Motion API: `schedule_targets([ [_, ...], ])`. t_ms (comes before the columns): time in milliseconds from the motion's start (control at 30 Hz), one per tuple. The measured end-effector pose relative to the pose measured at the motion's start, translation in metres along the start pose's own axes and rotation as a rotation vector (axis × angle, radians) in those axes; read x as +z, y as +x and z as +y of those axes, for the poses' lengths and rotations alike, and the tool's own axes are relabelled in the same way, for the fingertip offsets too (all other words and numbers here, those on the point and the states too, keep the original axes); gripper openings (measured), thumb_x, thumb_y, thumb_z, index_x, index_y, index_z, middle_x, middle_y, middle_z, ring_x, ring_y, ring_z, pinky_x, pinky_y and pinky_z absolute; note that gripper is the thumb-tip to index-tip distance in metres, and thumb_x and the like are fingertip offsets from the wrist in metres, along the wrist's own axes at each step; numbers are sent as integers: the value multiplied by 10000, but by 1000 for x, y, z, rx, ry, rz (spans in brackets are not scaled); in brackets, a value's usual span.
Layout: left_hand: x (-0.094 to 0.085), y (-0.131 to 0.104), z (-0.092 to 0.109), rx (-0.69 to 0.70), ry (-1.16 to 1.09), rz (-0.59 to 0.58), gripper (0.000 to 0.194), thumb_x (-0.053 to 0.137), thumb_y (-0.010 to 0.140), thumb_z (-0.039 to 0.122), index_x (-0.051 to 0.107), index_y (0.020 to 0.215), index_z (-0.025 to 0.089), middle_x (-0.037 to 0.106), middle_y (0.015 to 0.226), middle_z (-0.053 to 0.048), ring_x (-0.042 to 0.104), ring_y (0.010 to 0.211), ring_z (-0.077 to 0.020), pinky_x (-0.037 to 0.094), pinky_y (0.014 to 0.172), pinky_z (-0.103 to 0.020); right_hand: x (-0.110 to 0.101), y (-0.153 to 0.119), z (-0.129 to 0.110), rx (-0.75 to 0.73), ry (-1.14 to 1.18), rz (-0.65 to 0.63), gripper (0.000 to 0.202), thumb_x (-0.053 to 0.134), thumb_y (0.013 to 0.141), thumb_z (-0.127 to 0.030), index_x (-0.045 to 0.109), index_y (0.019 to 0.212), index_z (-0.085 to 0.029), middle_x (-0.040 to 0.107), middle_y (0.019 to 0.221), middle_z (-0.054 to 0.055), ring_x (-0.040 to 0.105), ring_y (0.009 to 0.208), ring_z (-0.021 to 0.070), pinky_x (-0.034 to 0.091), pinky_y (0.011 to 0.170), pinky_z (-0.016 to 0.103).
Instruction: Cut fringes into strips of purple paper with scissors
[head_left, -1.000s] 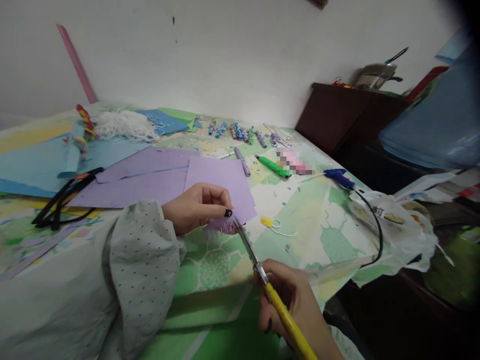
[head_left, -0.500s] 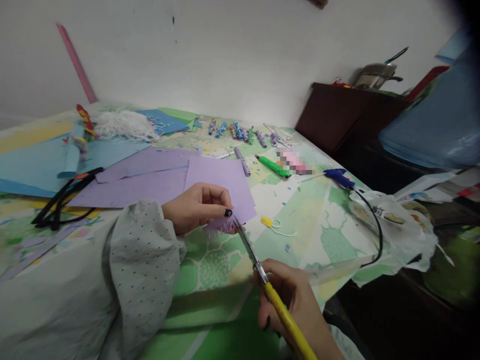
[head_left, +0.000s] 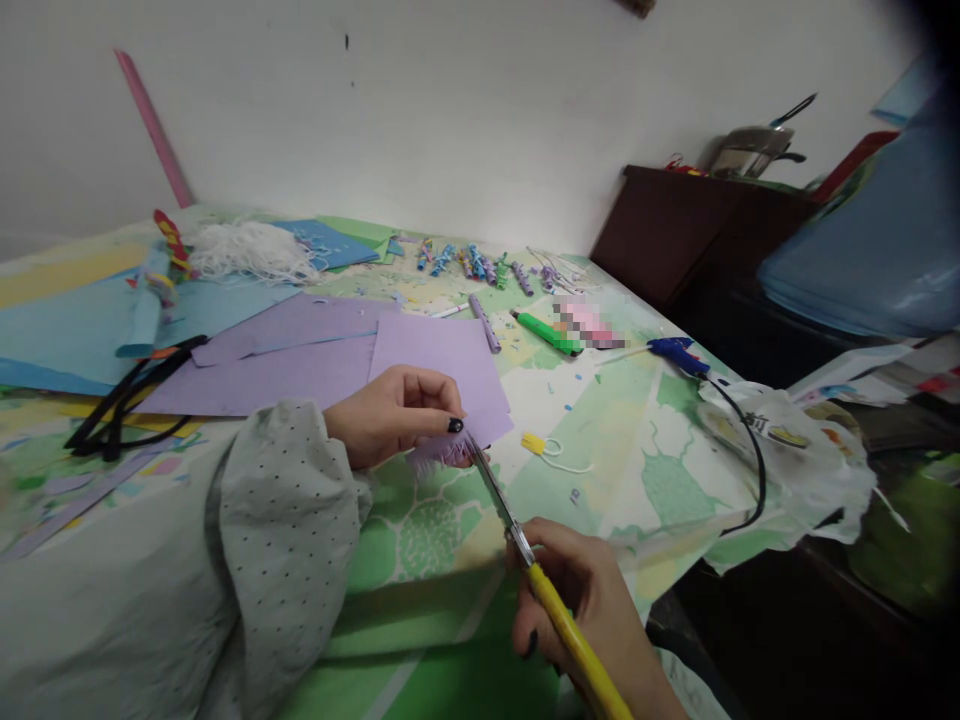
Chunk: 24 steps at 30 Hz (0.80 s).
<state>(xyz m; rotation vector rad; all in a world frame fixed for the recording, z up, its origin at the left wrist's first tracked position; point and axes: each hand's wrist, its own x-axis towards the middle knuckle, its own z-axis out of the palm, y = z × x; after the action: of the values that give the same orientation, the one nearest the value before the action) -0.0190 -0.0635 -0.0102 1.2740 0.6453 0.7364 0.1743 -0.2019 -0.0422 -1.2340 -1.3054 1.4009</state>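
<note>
Pinched between the thumb and fingers of my left hand is a fringed purple strip, its fine cuts facing me. My right hand is closed round the yellow handles of a pair of scissors. The scissor blades point up and left, their tips at the fringed edge just beside my left fingertips. A square purple sheet lies on the table behind my left hand. Larger purple sheets lie to its left.
A green cutter, a rolled purple tube and a blue glue gun lie beyond my hands. Small curled paper rolls line the back. White shredded strands and black cords are left; a plastic bag is right.
My right thumb has shifted very slightly on the scissor handles. Both hands and the strip otherwise stay where they were.
</note>
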Motion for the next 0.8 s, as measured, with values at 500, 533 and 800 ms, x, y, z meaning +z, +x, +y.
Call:
schedule_targets([
  [500,1,-1,2,7,-13,-9,146,775,618,170,633,608,137,605,514,21,594,483,-114,522,528,-240,-1,0,4,26,-4,12,539,843,492,-580,495,619,-188,296,468,-89,247,446,73,187,383,202],
  [533,1,-1,2,8,-13,-7,148,776,616,169,632,605,136,602,515,23,586,479,-107,518,525,-233,-1,0,3,25,-3,14,537,845,491,-572,488,612,-190,291,466,-91,244,446,73,188,383,201],
  [800,1,-1,2,0,-6,-5,144,769,618,170,628,603,143,610,521,17,606,497,-127,540,547,-262,0,0,4,30,-9,21,477,862,502,-478,500,615,-189,281,480,-88,236,450,73,170,380,199],
])
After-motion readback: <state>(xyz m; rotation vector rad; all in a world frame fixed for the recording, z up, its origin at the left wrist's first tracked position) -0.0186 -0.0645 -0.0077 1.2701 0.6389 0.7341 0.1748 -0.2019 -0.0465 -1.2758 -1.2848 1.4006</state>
